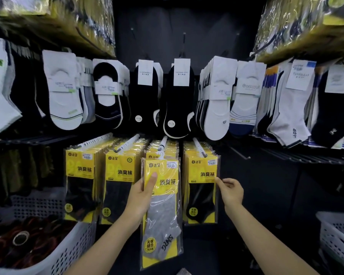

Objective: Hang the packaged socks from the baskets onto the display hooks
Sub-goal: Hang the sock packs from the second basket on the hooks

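Socks [64,92] crowd a dark display wall [187,20], 2 white baskets [74,245] flanking below

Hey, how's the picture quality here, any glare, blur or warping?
Head view: glare streaks on the grey sock pack in the left hand; bagged stock in the top corners is blurred; shelves bend at the edges; back panel is dark.

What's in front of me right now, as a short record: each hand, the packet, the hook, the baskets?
Left hand: grips gray-sock packet, thumb on its front
Right hand: fingers at edge of hung black-sock packet; grip unclear
Hanging: held packet's top at tip of third hook; threaded or not, unclear
Baskets: white left basket, white right basket
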`<state>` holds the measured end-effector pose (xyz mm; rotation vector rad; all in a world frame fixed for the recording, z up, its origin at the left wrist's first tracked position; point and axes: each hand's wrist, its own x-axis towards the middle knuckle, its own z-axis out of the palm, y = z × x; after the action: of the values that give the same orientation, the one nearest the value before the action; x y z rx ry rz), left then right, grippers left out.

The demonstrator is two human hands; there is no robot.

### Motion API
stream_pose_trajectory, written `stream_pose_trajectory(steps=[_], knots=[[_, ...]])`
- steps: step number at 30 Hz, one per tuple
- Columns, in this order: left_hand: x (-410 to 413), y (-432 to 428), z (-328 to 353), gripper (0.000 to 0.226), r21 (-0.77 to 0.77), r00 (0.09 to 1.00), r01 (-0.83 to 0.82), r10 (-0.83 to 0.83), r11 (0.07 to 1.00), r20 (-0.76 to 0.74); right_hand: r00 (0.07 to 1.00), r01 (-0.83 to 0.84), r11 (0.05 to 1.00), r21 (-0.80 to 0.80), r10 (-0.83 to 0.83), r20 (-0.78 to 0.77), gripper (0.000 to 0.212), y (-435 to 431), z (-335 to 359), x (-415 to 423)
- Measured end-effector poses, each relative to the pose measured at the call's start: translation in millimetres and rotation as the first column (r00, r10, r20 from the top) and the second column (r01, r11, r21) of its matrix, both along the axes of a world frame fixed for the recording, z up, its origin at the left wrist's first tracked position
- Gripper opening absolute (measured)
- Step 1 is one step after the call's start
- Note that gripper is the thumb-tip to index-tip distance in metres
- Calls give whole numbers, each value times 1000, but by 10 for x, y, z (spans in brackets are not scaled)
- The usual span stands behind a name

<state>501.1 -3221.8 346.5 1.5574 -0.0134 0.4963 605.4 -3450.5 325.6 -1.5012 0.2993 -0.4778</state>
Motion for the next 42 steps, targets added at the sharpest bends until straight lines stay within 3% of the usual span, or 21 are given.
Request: stream_pose_trajectory(steps=[2, 4, 7, 11, 21, 23, 26, 32, 37, 42], knots=[[-26, -6, -3, 12, -12, 1000, 15, -15, 1000, -13, 1000, 11, 1000, 24, -11, 0, 26, -18, -34, -85], [-46, -31, -7, 17, -39, 999, 25, -25, 999, -21, 990, -141, 987, 79, 140, 27, 24, 18, -6, -229], [-28, -114, -42, 32, -72, 998, 47, -49, 996, -28, 898, -437, 899, 30, 433, 82, 19, 183, 89, -526], [-53, -307, -42, 33, -125, 998, 57, -58, 991, -8, 822, -551, 835, -3, 543, 173, 23, 395, 160, -816], [-58, -341, -81, 34, -116, 996, 84, -84, 990, 0, 812, -568, 818, 92, 540, 221, 10, 293, 144, -937], [-41, -286, -104, 46, -59, 997, 73, -74, 996, -13, 834, -542, 833, 110, 518, 190, 11, 230, 128, -919], [-21, -187, -92, 37, -26, 999, 34, -34, 999, 9, 891, -443, 883, 154, 414, 187, 9, 84, 142, -819], [16, 6, -19, 29, 52, 995, -93, 92, 994, 21, 938, -264, 964, 13, 254, 235, 4, -158, 314, -513], [27, 118, -31, 42, 71, 991, -131, 130, 989, 23, 919, -290, 951, -111, 309, 245, 5, -75, 418, -284], [30, 166, -39, 47, 86, 990, -139, 137, 987, 28, 927, -304, 948, -94, 317, 199, 5, 17, 341, -103]])
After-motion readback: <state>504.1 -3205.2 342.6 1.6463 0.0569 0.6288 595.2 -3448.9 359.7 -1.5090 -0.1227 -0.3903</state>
